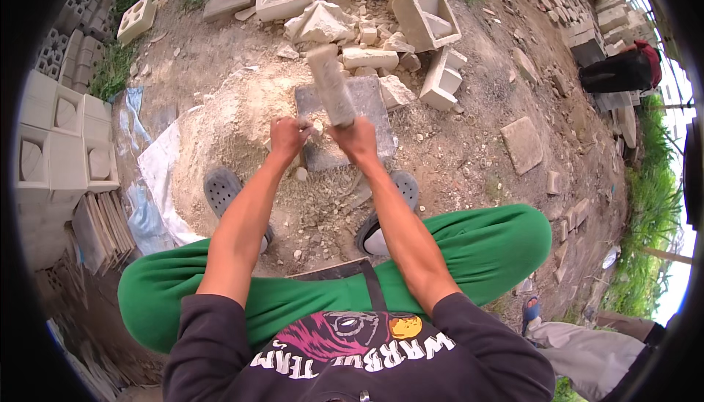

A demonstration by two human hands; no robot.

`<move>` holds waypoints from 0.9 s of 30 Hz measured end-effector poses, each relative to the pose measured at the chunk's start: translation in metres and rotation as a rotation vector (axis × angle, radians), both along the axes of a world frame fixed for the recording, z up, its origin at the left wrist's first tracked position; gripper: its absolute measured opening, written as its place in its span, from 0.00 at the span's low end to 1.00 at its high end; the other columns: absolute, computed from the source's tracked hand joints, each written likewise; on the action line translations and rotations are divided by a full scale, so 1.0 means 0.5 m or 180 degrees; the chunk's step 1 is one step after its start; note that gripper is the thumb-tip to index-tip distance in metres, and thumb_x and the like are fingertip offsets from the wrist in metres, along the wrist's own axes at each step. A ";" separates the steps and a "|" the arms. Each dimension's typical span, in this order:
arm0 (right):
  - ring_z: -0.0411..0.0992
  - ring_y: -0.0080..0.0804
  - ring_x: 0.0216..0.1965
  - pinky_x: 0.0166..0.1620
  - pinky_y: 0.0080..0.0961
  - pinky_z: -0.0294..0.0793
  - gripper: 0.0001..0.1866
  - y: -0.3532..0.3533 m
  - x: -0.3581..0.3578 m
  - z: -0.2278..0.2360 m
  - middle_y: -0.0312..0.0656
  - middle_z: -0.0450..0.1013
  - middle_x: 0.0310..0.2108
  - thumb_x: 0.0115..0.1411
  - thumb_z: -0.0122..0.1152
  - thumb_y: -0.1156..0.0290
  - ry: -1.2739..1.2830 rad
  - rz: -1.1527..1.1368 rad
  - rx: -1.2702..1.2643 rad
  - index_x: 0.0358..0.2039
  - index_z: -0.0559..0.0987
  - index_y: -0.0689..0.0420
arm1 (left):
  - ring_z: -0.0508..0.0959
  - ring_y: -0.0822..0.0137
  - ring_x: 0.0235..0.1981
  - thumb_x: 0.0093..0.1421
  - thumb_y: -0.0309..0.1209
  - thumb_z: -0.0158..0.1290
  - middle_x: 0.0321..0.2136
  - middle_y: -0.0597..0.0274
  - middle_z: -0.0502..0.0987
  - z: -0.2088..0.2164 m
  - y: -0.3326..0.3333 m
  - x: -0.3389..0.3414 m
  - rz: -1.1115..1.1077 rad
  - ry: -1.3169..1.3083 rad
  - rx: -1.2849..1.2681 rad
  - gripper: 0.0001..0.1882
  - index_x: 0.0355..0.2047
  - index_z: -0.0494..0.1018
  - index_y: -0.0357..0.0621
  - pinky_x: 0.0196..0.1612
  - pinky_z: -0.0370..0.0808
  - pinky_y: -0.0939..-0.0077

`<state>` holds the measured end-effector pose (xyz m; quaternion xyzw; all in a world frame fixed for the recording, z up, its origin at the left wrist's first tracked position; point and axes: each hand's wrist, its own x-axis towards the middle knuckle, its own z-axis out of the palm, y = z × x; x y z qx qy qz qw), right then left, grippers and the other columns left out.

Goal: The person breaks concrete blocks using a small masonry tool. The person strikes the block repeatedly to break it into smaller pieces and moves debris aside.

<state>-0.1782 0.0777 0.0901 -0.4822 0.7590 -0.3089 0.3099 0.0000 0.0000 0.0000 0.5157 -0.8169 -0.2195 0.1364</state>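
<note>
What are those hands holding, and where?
The right hand grips a blurred long tool by its near end; the left hand seems to pinch a pale lump, part unclear.

The bare left grip (288, 138) sits just left of the frame's centre, fingers curled, tips drawn together. The bare right grip (356, 140) is near it on the right, folded into a fist. The bare left arm (249, 215) and bare right arm (402, 237) rise from the lower frame, converging; green-trousered knees (513, 237) splay wide to both sides.
</note>
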 end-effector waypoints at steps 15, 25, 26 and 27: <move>0.76 0.28 0.19 0.25 0.29 0.74 0.17 0.057 -0.016 -0.133 0.41 0.78 0.19 0.47 0.71 0.59 -0.0724 -0.0362 0.0661 0.25 0.83 0.61 | 0.81 0.65 0.34 0.55 0.43 0.64 0.27 0.66 0.84 -0.010 0.002 -0.001 -0.0113 0.0080 -0.0196 0.07 0.31 0.86 0.59 0.49 0.67 0.66; 0.76 0.31 0.16 0.24 0.29 0.76 0.16 0.081 0.007 -0.180 0.44 0.76 0.17 0.48 0.68 0.61 -0.0385 -0.0414 0.0372 0.25 0.82 0.64 | 0.81 0.64 0.35 0.55 0.45 0.63 0.28 0.66 0.84 -0.006 0.007 -0.017 -0.0069 0.0028 -0.0054 0.09 0.32 0.86 0.59 0.50 0.66 0.64; 0.76 0.31 0.16 0.23 0.30 0.75 0.16 0.077 -0.006 -0.190 0.44 0.76 0.18 0.48 0.68 0.62 -0.0735 -0.0444 0.0774 0.25 0.82 0.65 | 0.81 0.63 0.35 0.56 0.46 0.63 0.28 0.66 0.84 -0.007 0.007 -0.020 -0.0075 0.0005 -0.0104 0.10 0.33 0.86 0.60 0.50 0.66 0.64; 0.76 0.31 0.17 0.23 0.30 0.75 0.16 0.069 -0.010 -0.182 0.44 0.77 0.18 0.48 0.69 0.62 -0.1088 -0.0444 0.1186 0.24 0.81 0.65 | 0.81 0.63 0.35 0.56 0.46 0.63 0.28 0.66 0.84 -0.011 0.007 -0.016 -0.0038 0.0009 -0.0111 0.10 0.33 0.86 0.60 0.50 0.66 0.64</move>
